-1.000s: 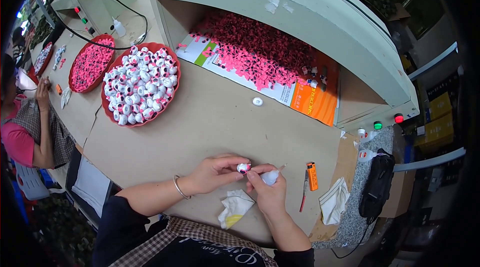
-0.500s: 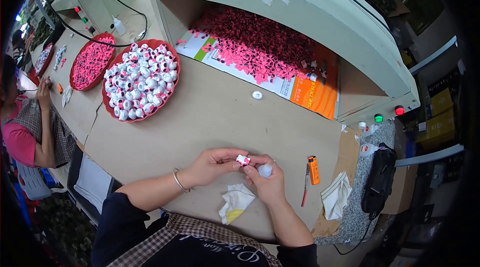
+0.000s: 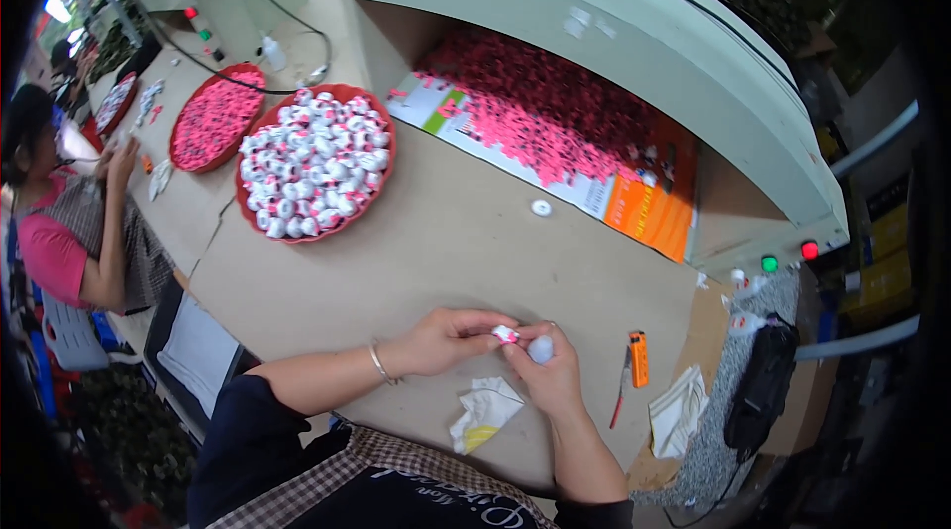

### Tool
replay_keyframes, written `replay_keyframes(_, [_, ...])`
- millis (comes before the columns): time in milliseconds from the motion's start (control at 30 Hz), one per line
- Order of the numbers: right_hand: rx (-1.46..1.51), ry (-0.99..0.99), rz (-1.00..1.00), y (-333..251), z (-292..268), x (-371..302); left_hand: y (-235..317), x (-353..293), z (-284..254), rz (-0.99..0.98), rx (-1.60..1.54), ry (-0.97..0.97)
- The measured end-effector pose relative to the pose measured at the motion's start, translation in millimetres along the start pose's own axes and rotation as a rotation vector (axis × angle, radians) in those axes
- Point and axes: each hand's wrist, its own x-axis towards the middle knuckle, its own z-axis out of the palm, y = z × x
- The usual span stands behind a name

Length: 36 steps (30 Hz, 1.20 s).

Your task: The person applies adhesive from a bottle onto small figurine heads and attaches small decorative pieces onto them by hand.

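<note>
The tan bench (image 3: 396, 271) ran beneath a pale arched cabinet (image 3: 584, 24). Close to its near edge, the left hand (image 3: 441, 342) pinched a small white-and-pink figure (image 3: 505, 335); just beside, the right hand (image 3: 551, 370) had its fingers closed around a translucent bottle (image 3: 541, 349). An orange lighter (image 3: 639, 361) lay toward the right edge.

A piece (image 3: 506, 334) sits between left hand (image 3: 448, 341) and right hand (image 3: 553, 375), a lighter (image 3: 639, 359) farther right.
</note>
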Motion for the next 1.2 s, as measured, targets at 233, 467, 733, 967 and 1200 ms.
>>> replay_keyframes(233, [0.091,0.033,-0.064,-17,-5,-5,25,-4,-24,0.292,-0.254,0.361])
replay_keyframes(467, [-0.34,0.041,-0.166,-43,-14,43,51,-12,-64,0.47,-0.832,0.635])
replay_keyframes(733, [-1.087,0.286,-0.55,-33,4,137,29,-3,-42,0.105,-0.505,0.372])
replay_keyframes(967, [-0.701,-0.08,-0.578,-48,22,51,14,-1,-16,0.008,-0.469,0.27])
replay_keyframes(1200, [-0.166,-0.173,-0.155,-56,-12,-4,8,-6,-14,-0.014,-0.313,0.006])
